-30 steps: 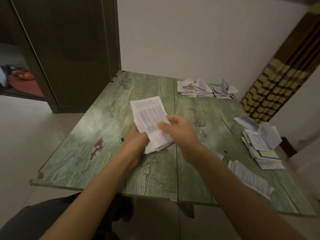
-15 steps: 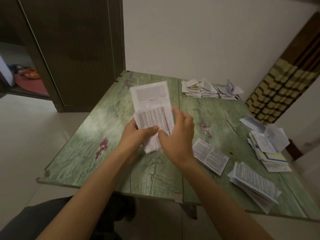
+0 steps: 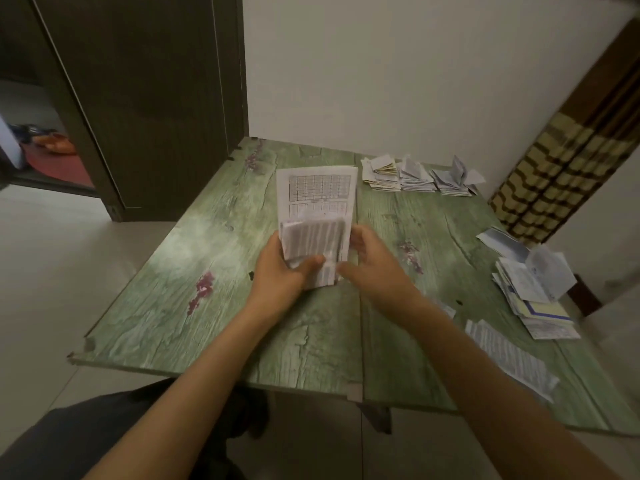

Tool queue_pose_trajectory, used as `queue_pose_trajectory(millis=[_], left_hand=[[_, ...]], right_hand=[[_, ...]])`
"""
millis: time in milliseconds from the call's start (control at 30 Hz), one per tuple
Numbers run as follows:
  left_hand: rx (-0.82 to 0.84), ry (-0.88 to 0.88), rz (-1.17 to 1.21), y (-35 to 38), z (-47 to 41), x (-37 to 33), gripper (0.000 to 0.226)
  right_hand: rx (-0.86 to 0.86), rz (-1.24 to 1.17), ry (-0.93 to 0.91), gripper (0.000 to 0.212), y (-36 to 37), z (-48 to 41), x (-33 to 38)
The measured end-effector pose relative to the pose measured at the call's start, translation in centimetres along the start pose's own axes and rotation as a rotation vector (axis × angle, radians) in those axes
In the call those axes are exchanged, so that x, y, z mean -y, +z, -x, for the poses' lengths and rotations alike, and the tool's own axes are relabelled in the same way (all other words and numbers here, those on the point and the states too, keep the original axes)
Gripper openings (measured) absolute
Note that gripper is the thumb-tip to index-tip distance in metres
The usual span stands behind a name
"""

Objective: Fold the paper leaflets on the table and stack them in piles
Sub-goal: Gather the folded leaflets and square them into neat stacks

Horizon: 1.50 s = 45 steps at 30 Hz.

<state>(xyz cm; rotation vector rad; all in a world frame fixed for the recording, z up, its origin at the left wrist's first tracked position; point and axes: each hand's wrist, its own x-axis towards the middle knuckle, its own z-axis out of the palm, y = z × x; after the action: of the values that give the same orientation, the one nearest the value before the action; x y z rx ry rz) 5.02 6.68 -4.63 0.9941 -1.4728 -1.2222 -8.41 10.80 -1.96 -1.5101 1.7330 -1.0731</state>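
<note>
I hold a white printed leaflet [image 3: 317, 199] above the middle of the green table [image 3: 194, 271], its upper part unfolded and showing a grid. My left hand [image 3: 280, 271] grips the leaflet's folded lower part, thumb across the front. My right hand [image 3: 375, 268] holds its right edge with curled fingers. Three piles of folded leaflets [image 3: 415, 176] stand in a row at the table's far edge. A loose heap of leaflets [image 3: 533, 296] lies at the right edge. A flat leaflet [image 3: 505, 355] lies near the front right, partly behind my right forearm.
A dark wooden door [image 3: 138, 98] stands at the back left with an open doorway beside it. A patterned brown curtain [image 3: 571, 161] hangs at the right. The white wall is behind the table. My dark-clothed lap [image 3: 86, 434] is below the table's front edge.
The leaflet has been lifted and turned more upright, its top section opened to show a grid. Both hands shifted slightly right and up. My right forearm now hides the small leaflet on the table.
</note>
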Motion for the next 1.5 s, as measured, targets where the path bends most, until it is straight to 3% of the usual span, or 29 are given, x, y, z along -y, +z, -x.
queue_pose_trajectory(millis=[67, 200, 300, 367, 433, 500, 600, 700, 767, 900, 1000, 1100, 1167, 1267, 1333, 1367, 1433, 1500], left_hand=[[0.036, -0.029, 0.031, 0.2, 0.1, -0.4, 0.037], [0.036, -0.122, 0.132, 1.1, 0.6, -0.7, 0.036], [0.025, -0.343, 0.389, 1.8, 0.9, -0.7, 0.037], [0.013, -0.483, 0.537, 2.0, 0.8, -0.6, 0.037], [0.019, -0.535, 0.59, 1.9, 0.8, -0.5, 0.039], [0.035, -0.526, 0.575, 1.9, 0.9, -0.5, 0.042], [0.052, -0.473, 0.525, 1.9, 1.0, -0.7, 0.042], [0.044, -0.463, 0.525, 2.1, 1.0, -0.7, 0.039], [0.052, -0.471, 0.532, 2.3, 1.1, -0.7, 0.033], [0.075, -0.427, 0.589, 2.5, 1.3, -0.8, 0.032], [0.159, -0.399, 0.694, 2.1, 1.4, -0.9, 0.041], [0.208, -0.358, 0.55, 2.1, 1.6, -0.8, 0.036], [0.156, -0.371, 0.497, 2.1, 1.4, -0.7, 0.032], [0.133, -0.346, 0.457, 1.6, 1.1, -1.0, 0.029], [0.145, -0.3, 0.441, 1.3, 1.0, -1.3, 0.034], [0.157, -0.272, 0.442, 1.2, 1.1, -1.4, 0.039], [0.194, -0.227, 0.431, 1.3, 1.3, -1.6, 0.048], [0.223, -0.197, 0.413, 1.8, 1.6, -1.8, 0.043]], right_hand=[[-0.009, 0.299, 0.066, 0.058, -3.6, -0.2, -0.2], [0.161, 0.714, 0.496, 0.095, -7.8, 0.4, -1.9], [0.182, 0.665, 0.583, 0.1, -8.4, 0.8, -2.5], [0.188, 0.615, 0.627, 0.084, -8.6, 1.0, -2.4], [0.2, 0.667, 0.592, 0.05, -8.7, 0.9, -2.7], [0.103, 0.635, 0.483, 0.019, -8.7, 0.8, -2.8], [-0.146, 0.134, 0.34, 0.02, -8.3, 1.4, -0.6], [-0.126, -0.315, 0.26, 0.017, -5.2, 2.2, 2.6], [-0.174, -0.22, 0.193, 0.018, -1.5, 2.4, 2.5], [-0.435, 0.152, 0.048, 0.018, 3.2, 1.7, 0.3], [-0.532, 0.253, 0.038, 0.021, 4.4, 1.7, -0.5], [-0.623, 0.242, 0.011, 0.026, 5.0, 2.0, -0.4], [-0.679, 0.25, 0.004, 0.045, 4.9, 1.9, -0.4], [-0.52, -0.021, 0.097, 0.075, 3.1, 1.6, -0.1], [-0.28, -0.328, 0.151, 0.056, 1.6, 1.6, 0.4], [-0.194, -0.35, 0.131, 0.042, 1.2, 1.8, 0.5], [-0.168, -0.304, 0.044, 0.025, 0.9, 2.3, 0.5], [-0.175, -0.275, 0.02, 0.022, 0.6, 2.8, 0.5]])
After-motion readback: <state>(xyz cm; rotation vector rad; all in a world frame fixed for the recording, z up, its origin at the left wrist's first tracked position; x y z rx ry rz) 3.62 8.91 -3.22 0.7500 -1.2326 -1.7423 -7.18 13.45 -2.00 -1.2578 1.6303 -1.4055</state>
